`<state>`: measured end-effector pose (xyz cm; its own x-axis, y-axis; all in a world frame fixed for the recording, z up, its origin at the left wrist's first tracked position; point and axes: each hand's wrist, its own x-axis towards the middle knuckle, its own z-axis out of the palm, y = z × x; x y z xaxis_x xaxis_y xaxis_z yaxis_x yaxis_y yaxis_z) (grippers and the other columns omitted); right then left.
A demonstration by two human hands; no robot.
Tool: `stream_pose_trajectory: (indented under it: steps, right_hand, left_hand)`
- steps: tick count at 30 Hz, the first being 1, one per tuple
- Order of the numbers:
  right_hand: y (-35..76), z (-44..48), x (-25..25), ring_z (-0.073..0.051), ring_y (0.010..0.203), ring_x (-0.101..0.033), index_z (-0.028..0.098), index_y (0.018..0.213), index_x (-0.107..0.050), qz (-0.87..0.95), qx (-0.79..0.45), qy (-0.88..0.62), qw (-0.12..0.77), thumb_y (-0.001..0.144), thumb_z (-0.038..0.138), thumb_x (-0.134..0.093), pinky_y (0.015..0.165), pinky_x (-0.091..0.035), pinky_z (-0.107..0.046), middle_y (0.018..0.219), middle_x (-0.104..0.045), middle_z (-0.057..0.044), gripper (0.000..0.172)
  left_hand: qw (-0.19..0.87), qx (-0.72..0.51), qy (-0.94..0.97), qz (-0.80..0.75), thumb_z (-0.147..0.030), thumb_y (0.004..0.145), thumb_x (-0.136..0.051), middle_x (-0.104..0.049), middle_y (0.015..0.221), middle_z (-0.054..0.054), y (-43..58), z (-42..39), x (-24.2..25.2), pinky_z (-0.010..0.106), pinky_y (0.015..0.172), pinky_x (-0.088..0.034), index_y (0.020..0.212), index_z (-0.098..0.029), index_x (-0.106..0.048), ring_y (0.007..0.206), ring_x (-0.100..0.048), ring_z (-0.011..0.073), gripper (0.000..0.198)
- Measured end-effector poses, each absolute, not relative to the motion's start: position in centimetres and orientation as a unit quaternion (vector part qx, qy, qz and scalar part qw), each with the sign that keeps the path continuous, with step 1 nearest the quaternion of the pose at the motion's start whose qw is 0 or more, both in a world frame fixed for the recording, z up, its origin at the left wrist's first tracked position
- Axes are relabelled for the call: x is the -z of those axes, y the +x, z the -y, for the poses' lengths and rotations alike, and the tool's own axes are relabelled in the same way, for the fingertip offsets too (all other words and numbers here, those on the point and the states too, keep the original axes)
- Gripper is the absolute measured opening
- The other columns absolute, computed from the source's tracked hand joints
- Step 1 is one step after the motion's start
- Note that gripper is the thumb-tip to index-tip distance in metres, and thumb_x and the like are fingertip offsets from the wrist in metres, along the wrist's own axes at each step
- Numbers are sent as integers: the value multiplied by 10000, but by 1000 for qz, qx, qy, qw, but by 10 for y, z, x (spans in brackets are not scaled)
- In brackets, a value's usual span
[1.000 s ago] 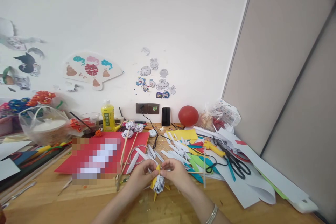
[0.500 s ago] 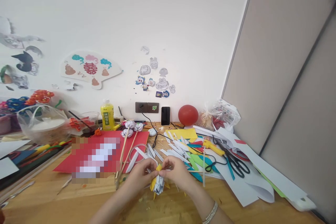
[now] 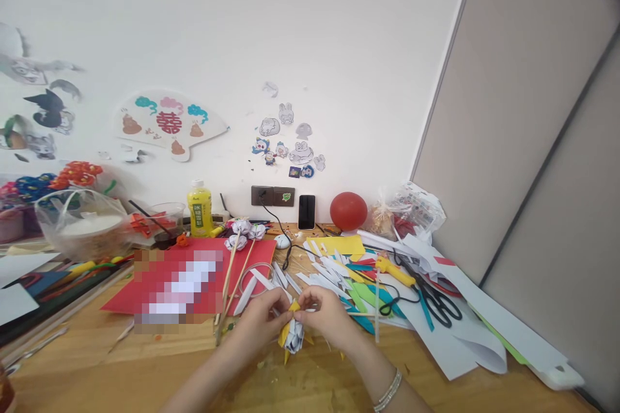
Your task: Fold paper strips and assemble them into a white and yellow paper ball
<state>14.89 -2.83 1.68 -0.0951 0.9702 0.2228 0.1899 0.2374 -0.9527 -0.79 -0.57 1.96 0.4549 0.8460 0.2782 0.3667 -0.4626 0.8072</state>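
Between my hands is a folded paper flower (image 3: 294, 337), white with dark marks in the middle and yellow pointed pieces around it. My left hand (image 3: 267, 313) pinches its upper yellow part from the left. From the right, my right hand (image 3: 321, 313) grips the same yellow part, thumb and fingers pressed together close to the left thumb. The white petals hang below the fingertips, just over the wooden table (image 3: 242, 377). My fingers cover part of the yellow paper.
White paper flowers on sticks (image 3: 237, 242) lie on a red sheet (image 3: 203, 248) at left. Paper strips (image 3: 329, 274), a yellow glue gun (image 3: 394, 270) and black scissors (image 3: 438, 303) lie to the right. Behind stand a drink bottle (image 3: 199, 210), a phone (image 3: 307, 211) and a red balloon (image 3: 348, 211).
The view has shifted very slightly. Both hands keep their pinch on the paper flower, with almost no visible movement.
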Motion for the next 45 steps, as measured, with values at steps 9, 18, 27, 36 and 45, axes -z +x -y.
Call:
stream_pose_trajectory:
  steps: [9, 18, 27, 36, 45]
  right_hand:
    - [149, 31, -17, -138, 685, -540, 173, 672, -604, 668, -338, -474, 464, 636, 110, -608, 632, -405, -224, 680, -578, 24, 73]
    - [145, 36, -20, -134, 707, -530, 191, 696, -619, 736, -218, -464, 442, 695, 123, -591, 664, -381, -227, 689, -584, 22, 74]
    - [146, 36, -16, -136, 723, -524, 185, 683, -595, 747, -193, -469, 431, 709, 126, -594, 661, -378, -225, 704, -557, 20, 64]
    - [146, 35, -13, -155, 781, -558, 204, 881, -614, 742, -161, -468, 453, 734, 128, -587, 712, -408, -256, 807, -613, -16, 168]
    - [146, 38, -10, -157, 759, -523, 183, 799, -613, 815, -4, -352, 460, 847, 155, -459, 661, -429, -273, 777, -627, -45, 164]
  left_hand:
    - [337, -358, 779, -389, -249, 698, -516, -587, 664, 1, -8, 10, -26, 232, 553, -421, 667, -174, -554, 634, -546, 152, 90]
    - [425, -328, 732, -420, -407, 704, -488, -521, 524, -33, -7, 2, -24, 211, 445, -376, 634, -143, -584, 466, -481, 111, 289]
    - [368, -349, 739, -444, -356, 691, -500, -576, 564, -8, -6, 4, -24, 233, 516, -372, 605, -157, -579, 558, -514, 152, 230]
    - [343, -363, 748, -438, -351, 741, -444, -526, 557, -28, -6, 3, -18, 228, 495, -348, 604, -182, -504, 539, -485, 145, 226]
    - [318, -375, 740, -459, -333, 744, -410, -552, 605, -4, -5, 4, -22, 260, 573, -392, 633, -193, -495, 610, -520, 177, 198]
